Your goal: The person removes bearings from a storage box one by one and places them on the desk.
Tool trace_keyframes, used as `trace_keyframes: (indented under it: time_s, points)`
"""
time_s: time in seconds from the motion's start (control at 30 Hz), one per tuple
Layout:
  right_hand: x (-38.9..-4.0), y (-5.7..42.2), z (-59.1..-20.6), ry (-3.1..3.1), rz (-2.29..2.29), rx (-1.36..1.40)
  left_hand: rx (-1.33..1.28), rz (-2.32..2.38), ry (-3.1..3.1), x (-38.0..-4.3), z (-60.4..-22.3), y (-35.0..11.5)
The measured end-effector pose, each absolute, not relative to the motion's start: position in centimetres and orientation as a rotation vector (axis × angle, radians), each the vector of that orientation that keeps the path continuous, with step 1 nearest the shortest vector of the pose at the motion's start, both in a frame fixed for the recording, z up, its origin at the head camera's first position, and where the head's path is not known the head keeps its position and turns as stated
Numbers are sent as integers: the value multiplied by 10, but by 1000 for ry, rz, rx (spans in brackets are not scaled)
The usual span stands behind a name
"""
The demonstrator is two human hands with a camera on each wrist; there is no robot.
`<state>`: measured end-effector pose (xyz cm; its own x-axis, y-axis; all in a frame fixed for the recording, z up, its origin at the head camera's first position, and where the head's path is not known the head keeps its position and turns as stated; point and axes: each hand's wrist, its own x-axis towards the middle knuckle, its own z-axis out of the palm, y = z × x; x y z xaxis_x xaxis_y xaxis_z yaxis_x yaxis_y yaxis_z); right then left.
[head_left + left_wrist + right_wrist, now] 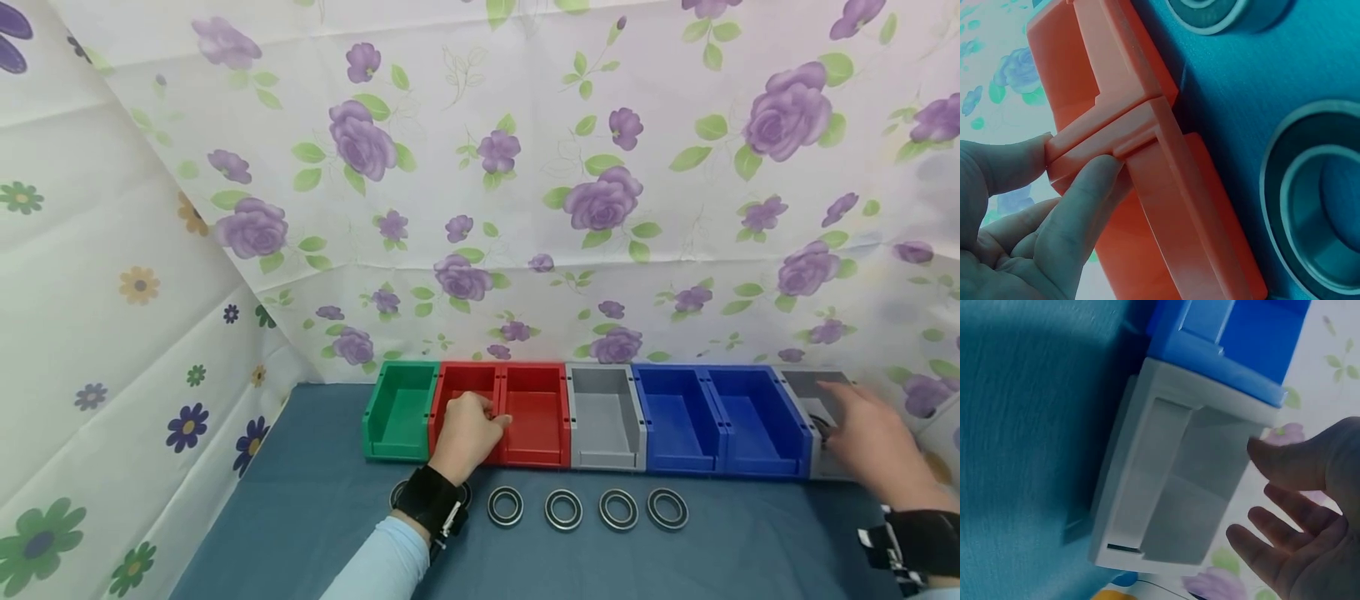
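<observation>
My left hand [468,429] is over the two red bins [534,417], which stand side by side. In the left wrist view, its thumb and index finger [1094,187] pinch the adjoining side walls of these bins. My right hand [870,433] hovers over the grey bin [1200,462] at the right end of the row. The right wrist view shows its fingers [1260,550] spread and relaxed, with nothing between them. A dark curved piece [821,427] shows beside that hand in the head view, partly hidden by it.
Several ball bearings [563,510] lie in a row before the bins, some partly behind my left wrist. A green bin [402,412], another grey bin [606,417] and two blue bins [678,421] complete the row. Floral cloth [480,208] hangs behind the blue-covered table [300,500].
</observation>
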<state>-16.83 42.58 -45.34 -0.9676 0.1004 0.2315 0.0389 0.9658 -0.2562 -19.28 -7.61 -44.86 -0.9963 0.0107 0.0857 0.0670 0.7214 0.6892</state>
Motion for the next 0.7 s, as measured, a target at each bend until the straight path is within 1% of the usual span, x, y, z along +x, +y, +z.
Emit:
trace_keyframes:
  time_s: [0.33,0.47,0.7]
  points:
    - [-180,443,-456,-3059,381,-68,-53,-1147,-2838,-191,-447,-74]
    - [-185,446,-458,-3104,375,-93,-58,-1140,-2837,-191,-446,-73]
    - [-190,458,-470,-3171,380,-58,-32,-1137,-2839,-190,-447,-72]
